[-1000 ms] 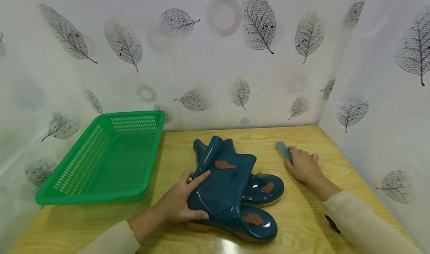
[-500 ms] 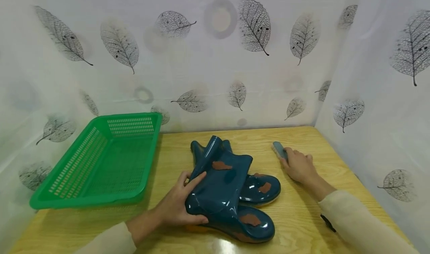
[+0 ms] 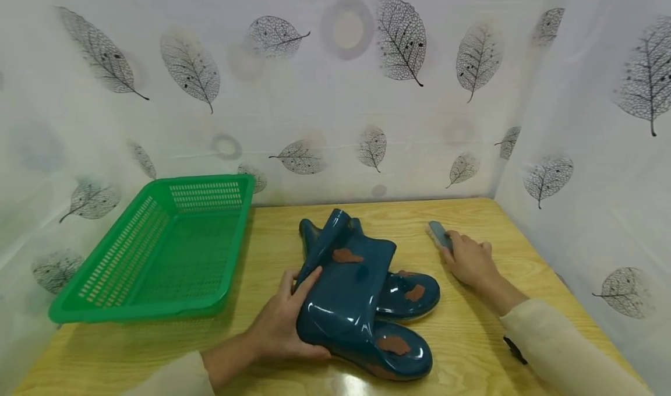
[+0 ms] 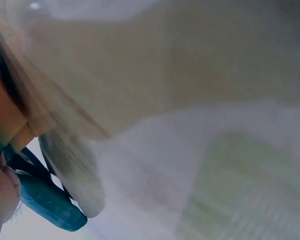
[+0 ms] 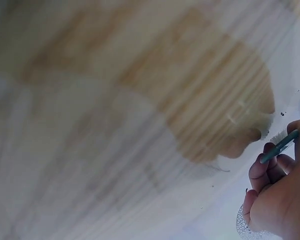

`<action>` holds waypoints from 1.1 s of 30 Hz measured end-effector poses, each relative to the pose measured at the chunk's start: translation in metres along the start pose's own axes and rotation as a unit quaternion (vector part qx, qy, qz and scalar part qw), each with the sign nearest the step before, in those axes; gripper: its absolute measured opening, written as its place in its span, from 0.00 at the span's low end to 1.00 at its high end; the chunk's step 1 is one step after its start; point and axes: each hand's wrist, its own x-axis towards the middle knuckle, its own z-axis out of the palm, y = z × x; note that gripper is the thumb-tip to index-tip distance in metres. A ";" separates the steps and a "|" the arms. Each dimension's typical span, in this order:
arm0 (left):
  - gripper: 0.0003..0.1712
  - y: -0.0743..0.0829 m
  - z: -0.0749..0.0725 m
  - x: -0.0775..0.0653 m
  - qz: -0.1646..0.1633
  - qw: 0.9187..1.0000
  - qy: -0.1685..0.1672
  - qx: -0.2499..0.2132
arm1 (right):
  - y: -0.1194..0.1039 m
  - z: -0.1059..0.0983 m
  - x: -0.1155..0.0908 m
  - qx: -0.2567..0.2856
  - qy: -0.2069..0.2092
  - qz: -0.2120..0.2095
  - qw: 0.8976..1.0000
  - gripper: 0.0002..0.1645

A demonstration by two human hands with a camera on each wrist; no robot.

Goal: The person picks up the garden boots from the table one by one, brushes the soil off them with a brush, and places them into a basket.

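A pair of dark teal rubber boots with brown patches lies on the table, one partly over the other. My left hand (image 3: 285, 320) grips the nearer boot (image 3: 348, 303) at its heel end, thumb low and fingers along the shaft. The farther boot (image 3: 409, 296) shows mainly its toe and part of its top. In the left wrist view, an orange sole (image 4: 5, 112) appears beside the hand. My right hand (image 3: 472, 259) holds a grey-blue scrub brush (image 3: 439, 234) with pale bristles, apart from the boots on their right. In the right wrist view, the brush (image 5: 280, 146) sits between thumb and fingers.
A green plastic basket (image 3: 238, 256) with slotted sides stands at the left of the wood-grain table (image 3: 472, 349). White curtains (image 3: 335, 93) printed with dark leaves rise behind the table and at both sides.
My left hand has shifted slightly lower around the heel, and the nearer boot has turned a little, its orange sole edge now hidden in the head view. My right hand keeps almost still with the scrub brush.
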 end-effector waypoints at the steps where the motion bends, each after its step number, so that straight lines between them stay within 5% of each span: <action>1: 0.76 0.001 0.001 0.000 0.000 1.000 0.007 0.004 | 0.000 -0.001 0.000 0.002 0.001 0.001 1.000 0.31; 13: 0.76 0.004 0.012 0.012 -0.015 0.997 0.053 0.050 | 0.002 -0.006 -0.003 0.024 0.017 0.006 1.000 0.31; 33: 0.77 -0.016 0.009 0.040 -0.047 0.994 0.074 0.059 | 0.004 -0.006 0.001 0.023 0.026 -0.001 0.999 0.31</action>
